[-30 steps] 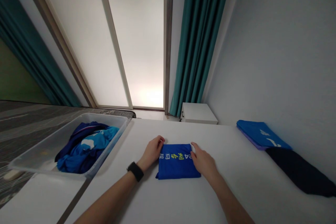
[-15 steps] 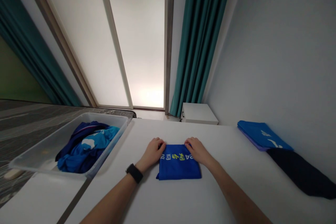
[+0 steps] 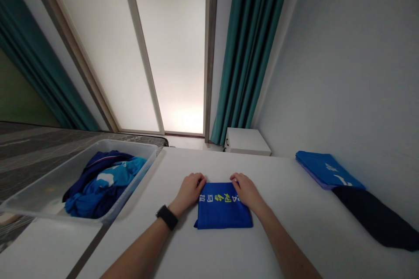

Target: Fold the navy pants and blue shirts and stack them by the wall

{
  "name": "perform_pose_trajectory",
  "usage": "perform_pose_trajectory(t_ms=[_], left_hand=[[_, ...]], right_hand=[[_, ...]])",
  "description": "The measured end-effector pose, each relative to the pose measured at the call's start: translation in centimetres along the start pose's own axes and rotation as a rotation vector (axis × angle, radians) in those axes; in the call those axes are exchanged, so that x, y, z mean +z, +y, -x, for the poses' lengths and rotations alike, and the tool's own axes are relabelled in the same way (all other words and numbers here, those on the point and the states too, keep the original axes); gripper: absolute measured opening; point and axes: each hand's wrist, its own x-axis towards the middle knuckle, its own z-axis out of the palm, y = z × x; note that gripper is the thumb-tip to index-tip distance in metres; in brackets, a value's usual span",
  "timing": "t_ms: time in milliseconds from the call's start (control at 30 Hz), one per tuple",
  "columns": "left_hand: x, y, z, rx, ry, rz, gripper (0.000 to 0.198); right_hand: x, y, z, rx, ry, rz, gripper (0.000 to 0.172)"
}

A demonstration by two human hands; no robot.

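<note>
A folded royal-blue shirt (image 3: 224, 216) lies flat on the white table, with white and yellow lettering along its far part. At its far left corner is my left hand (image 3: 192, 186), the fingers curled against the edge and a dark watch on the wrist. My right hand (image 3: 246, 188) is closed at the far right corner, covering the end of the lettering. Both sets of fingertips are partly hidden where they meet the cloth.
A clear plastic bin (image 3: 149, 165) at the left holds crumpled blue clothes (image 3: 101, 185). On the table's right side lie folded blue clothes (image 3: 327, 168) and a dark navy garment (image 3: 373, 216) beside the wall. Beyond the white table (image 3: 176, 161) stands a small white cabinet (image 3: 247, 141).
The shirt's near edge sits slightly lower in view, and its lettering has shifted a little. Both hands stay at the far corners. The bin appears slightly further left as the view shifts.
</note>
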Motion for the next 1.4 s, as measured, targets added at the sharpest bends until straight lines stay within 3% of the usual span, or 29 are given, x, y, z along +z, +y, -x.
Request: perform_pose_trajectory(t_ms=[133,200,300,400,500,733,867,933,1067,1200,1400], left_hand=[[0.3,0.1,-0.2,-0.038,0.016,0.0,0.02],[0.4,0.1,-0.4,-0.043,0.023,0.0,0.019],[0.4,0.1,-0.4,-0.041,0.028,-0.002,0.019],[0.3,0.2,-0.3,-0.038,0.032,-0.008,0.019],[0.3,0.4,-0.2,-0.037,0.032,-0.02,0.018],[0.1,0.5,-0.2,-0.033,0.025,-0.058,0.019],[-1.5,2.3,0.5,-0.003,0.053,-0.107,0.024],[-1.8,3.7,1.4,0.089,0.101,-0.188,0.031],[-0.3,5.9,3.7,0.307,0.038,-0.265,0.043],[1.7,5.7,4.9,0.324,-0.046,-0.299,0.049],[1.5,4.7,4.7,0.343,-0.068,-0.298,0.053]], right_hand=[[-1.1,-2.5,1.4,0.034,0.17,0.234,0.036],[-0.8,-4.6,2.4,-0.064,0.213,0.303,0.04],[0.8,-7.5,3.8,-0.218,0.156,0.251,0.041],[2.2,-8.5,4.4,-0.22,0.031,0.186,0.049],[2.6,-8.1,4.4,-0.168,-0.052,0.155,0.053],[1.5,-5.8,4.6,-0.012,-0.09,0.174,0.059],[1.3,-5.1,4.7,0.026,-0.101,0.203,0.057],[1.3,-5.0,4.7,0.03,-0.101,0.218,0.056],[1.5,-4.7,4.7,0.012,-0.111,0.219,0.055],[1.4,-4.0,4.6,0.006,-0.13,0.198,0.055],[1.1,-2.7,4.3,0.023,-0.13,0.185,0.056]])
